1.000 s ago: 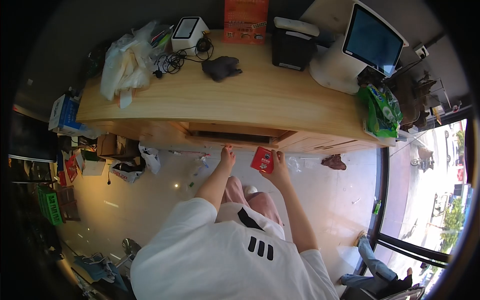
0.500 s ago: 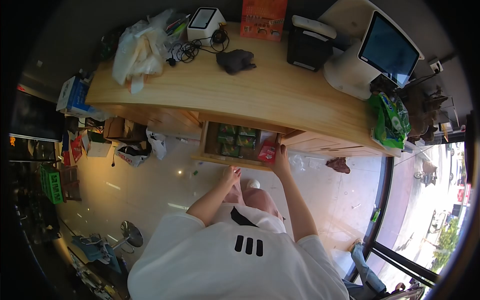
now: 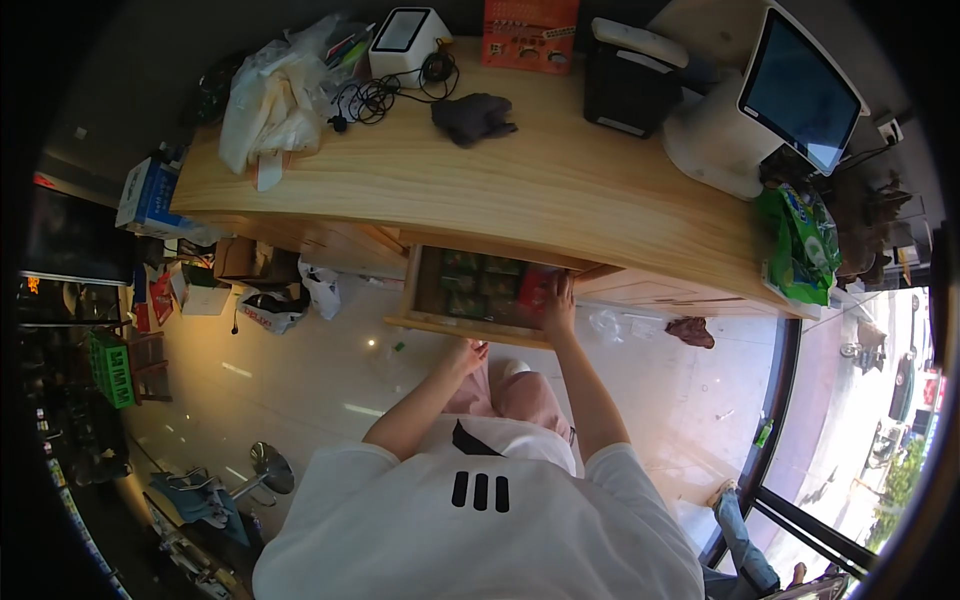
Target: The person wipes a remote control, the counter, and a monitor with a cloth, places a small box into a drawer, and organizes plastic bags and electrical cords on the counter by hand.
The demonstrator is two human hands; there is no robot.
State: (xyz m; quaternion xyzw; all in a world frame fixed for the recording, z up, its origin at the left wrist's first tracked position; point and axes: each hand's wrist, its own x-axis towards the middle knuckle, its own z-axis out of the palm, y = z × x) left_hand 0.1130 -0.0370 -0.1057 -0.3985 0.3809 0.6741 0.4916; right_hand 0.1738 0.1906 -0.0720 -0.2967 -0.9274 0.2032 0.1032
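A wooden drawer (image 3: 463, 325) stands pulled out under the counter. Several dark green boxes (image 3: 464, 303) fill most of it, dim in the shade. At its right side lies a red packet (image 3: 537, 287). My right hand (image 3: 560, 308) reaches over the drawer's right front corner, its fingers closed on the packet's right edge; the thumb is hard to see. Just in front of the drawer's front panel is my left hand (image 3: 468, 354), with curled fingers. What those fingers hold, if anything, is hidden.
On the counter (image 3: 400, 185) are plastic bags (image 3: 275, 110), a white device (image 3: 405, 45) with a black cable, a grey cloth (image 3: 473, 119), a black printer (image 3: 632, 88), a screen (image 3: 803, 90) and a green bag (image 3: 803, 240). Bags and boxes stand on the floor at left.
My right hand has shifted from the drawer's right side onto the red packet, which sits farther back. My left hand has dropped slightly from the drawer front. The view has shifted a little.
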